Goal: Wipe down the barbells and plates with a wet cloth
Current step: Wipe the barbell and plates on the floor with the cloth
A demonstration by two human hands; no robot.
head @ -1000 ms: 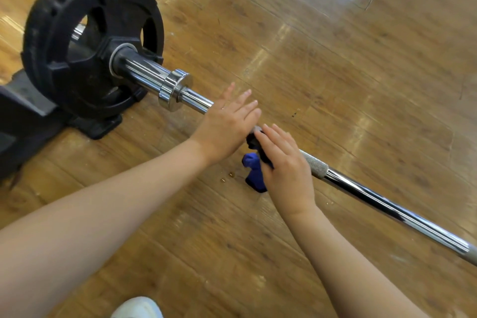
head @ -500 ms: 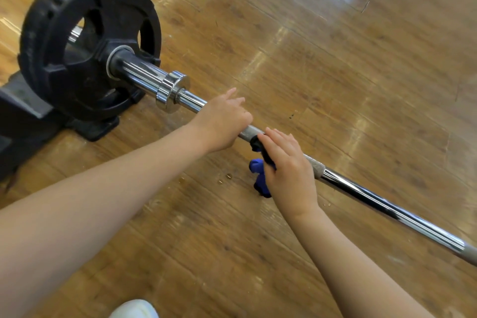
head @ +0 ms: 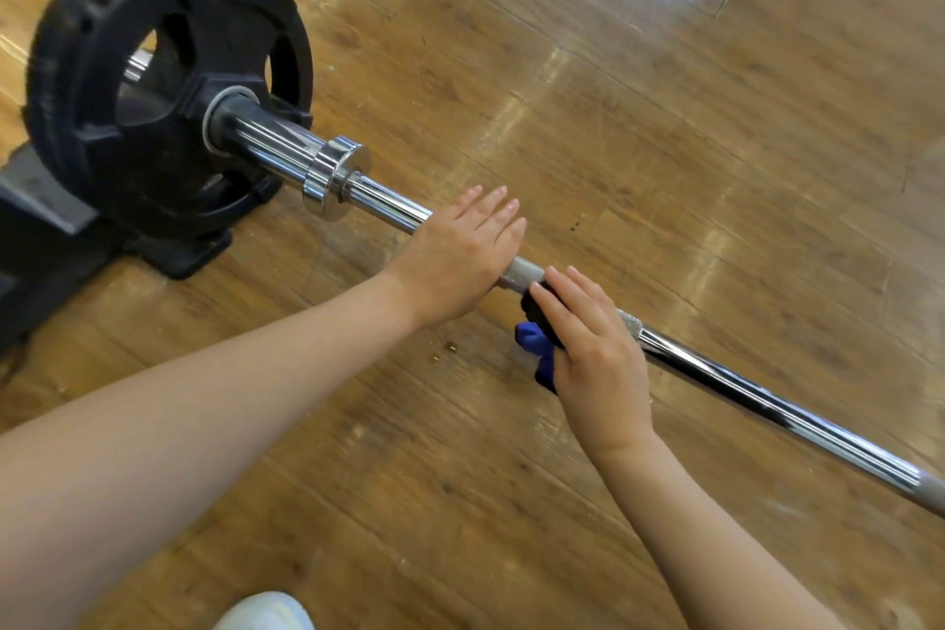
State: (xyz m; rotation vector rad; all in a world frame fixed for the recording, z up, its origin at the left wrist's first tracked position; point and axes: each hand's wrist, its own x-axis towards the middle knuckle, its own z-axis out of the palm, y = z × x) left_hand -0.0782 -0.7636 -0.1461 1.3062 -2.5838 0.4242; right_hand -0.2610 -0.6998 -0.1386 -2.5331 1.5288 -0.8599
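On the wooden floor (head: pixel 665 128): a barbell (head: pixel 767 399) lay slanting from upper left to lower right.
Plate: a black weight plate (head: pixel 102 82) sat on the bar's left sleeve, behind a chrome collar (head: pixel 335 177).
Left hand (head: pixel 460 253): rested flat on the bar's knurled part, fingers (head: pixel 498 210) straight, gripping nothing.
Right hand (head: pixel 595 348): pressed a blue and black cloth (head: pixel 534 338) against the bar just beside the left hand, fingers nearly straight.
Bottom edge: a white shoe (head: pixel 266 613) showed.
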